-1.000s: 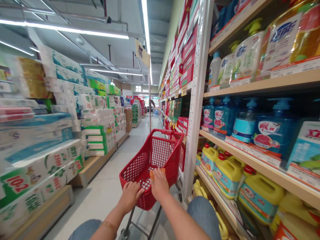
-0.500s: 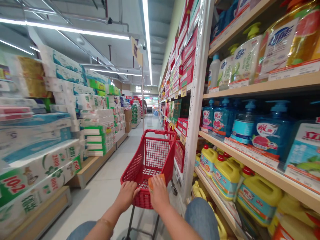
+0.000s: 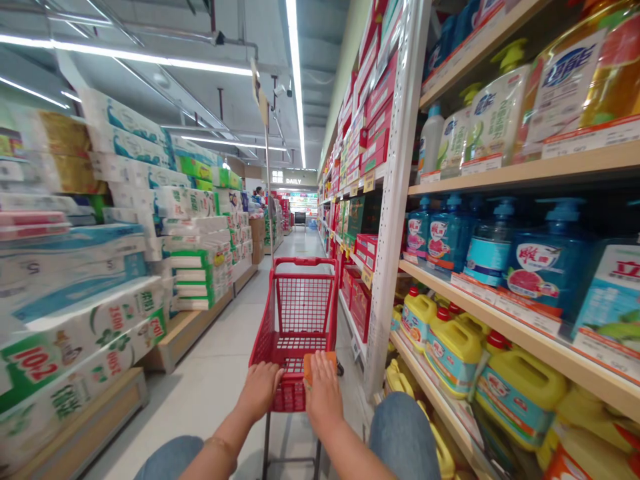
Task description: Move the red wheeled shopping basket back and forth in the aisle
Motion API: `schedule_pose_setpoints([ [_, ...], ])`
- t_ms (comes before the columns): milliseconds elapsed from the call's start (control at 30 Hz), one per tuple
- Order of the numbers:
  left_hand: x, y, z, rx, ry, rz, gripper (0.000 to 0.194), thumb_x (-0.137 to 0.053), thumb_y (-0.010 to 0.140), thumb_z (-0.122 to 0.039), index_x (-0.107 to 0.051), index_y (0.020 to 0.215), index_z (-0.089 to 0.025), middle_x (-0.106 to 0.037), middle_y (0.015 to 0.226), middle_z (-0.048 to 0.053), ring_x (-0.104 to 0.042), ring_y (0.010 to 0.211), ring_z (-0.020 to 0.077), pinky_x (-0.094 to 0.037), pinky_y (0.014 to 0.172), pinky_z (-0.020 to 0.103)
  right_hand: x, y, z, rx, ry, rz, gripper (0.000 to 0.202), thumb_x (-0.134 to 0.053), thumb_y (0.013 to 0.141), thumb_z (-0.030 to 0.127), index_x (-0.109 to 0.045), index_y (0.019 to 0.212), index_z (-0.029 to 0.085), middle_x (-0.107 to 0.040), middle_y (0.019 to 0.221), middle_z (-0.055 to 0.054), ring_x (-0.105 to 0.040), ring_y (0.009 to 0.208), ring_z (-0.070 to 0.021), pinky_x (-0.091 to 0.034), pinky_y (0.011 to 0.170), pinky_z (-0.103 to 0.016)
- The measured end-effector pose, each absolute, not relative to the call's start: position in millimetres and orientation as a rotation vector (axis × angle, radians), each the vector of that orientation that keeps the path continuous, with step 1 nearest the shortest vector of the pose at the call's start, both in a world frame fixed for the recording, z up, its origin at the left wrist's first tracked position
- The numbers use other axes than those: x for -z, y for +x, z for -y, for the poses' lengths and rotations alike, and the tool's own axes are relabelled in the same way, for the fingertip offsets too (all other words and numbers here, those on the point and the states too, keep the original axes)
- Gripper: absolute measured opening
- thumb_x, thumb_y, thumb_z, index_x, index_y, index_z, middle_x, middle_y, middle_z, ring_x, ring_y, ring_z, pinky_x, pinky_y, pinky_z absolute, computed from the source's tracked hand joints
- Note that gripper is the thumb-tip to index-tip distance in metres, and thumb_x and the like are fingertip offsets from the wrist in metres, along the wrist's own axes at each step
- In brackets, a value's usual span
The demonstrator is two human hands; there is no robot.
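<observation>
A small red plastic shopping cart [image 3: 307, 287] with a lattice basket stands straight ahead of me. A thin pole [image 3: 268, 153] with a pale flag [image 3: 260, 93] rises by its far left corner. My left hand [image 3: 261, 387] curls over the left part of the cart's near end, its fingertips partly hidden. My right hand [image 3: 324, 390] lies over the right part, fingers together and bent over it. Beneath its fingers is an orange panel [image 3: 311, 363], partly covered. Inside the basket I see only the red floor and walls.
Shelves on the right hold blue pump bottles [image 3: 537, 257] and yellow jugs [image 3: 520, 390]; a white post [image 3: 387, 220] stands ahead. Paper packs [image 3: 85, 333] are stacked on low wooden platforms [image 3: 95, 433] at left. A pale floor aisle [image 3: 225, 347] runs between, with a person [image 3: 259, 193] far off.
The cart has swung from pointing slightly right to nearly straight ahead. Its flag pole has shifted left, and the flag has turned more edge-on. Both hands stay on the cart.
</observation>
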State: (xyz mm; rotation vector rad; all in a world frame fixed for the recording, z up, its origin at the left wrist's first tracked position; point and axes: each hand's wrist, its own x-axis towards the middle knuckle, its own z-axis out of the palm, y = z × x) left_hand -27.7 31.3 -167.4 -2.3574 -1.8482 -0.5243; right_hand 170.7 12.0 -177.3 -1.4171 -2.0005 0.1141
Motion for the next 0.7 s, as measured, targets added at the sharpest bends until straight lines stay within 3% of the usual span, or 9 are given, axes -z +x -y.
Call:
schedule_pose_setpoints([
  [200,166.3,-25.4,-24.4,0.432,-2.338,1.862,0.046,-0.02,0.099,-0.04,-0.061,0.09,-0.021,-0.066,0.096,0.007,-0.055,0.093,0.0218,-0.033,0.082,0.036,184.3,153.5,-2.9,-0.128,-1.238,2.117,0.057,-0.045,0.093,0.032,-0.031,0.148,0.02,-0.027,0.153,-0.001,-0.021,0.142,-0.0191,-0.022,0.118,-0.038],
  [567,160.6,15.8,-13.0,0.429,-2.408,1.842,0.039,-0.025,0.099,-0.037,-0.06,0.097,-0.019,-0.065,0.1,0.009,-0.056,0.096,0.0235,-0.033,0.08,0.036,169.7,176.4,-24.4,-0.087,-1.515,1.957,0.053,-0.044,0.09,0.023,-0.043,0.141,0.01,-0.038,0.148,-0.01,-0.026,0.141,-0.0227,-0.02,0.117,-0.042],
  [700,149.6,9.6,-14.5,0.416,-2.588,1.666,0.042,-0.022,0.099,-0.038,-0.06,0.098,-0.02,-0.067,0.097,0.007,-0.057,0.092,0.0215,-0.034,0.082,0.037,170.7,196.9,-25.3,-0.085,-1.386,2.061,0.053,-0.043,0.09,0.023,-0.041,0.142,0.013,-0.037,0.149,-0.007,-0.027,0.14,-0.02,-0.022,0.116,-0.039],
])
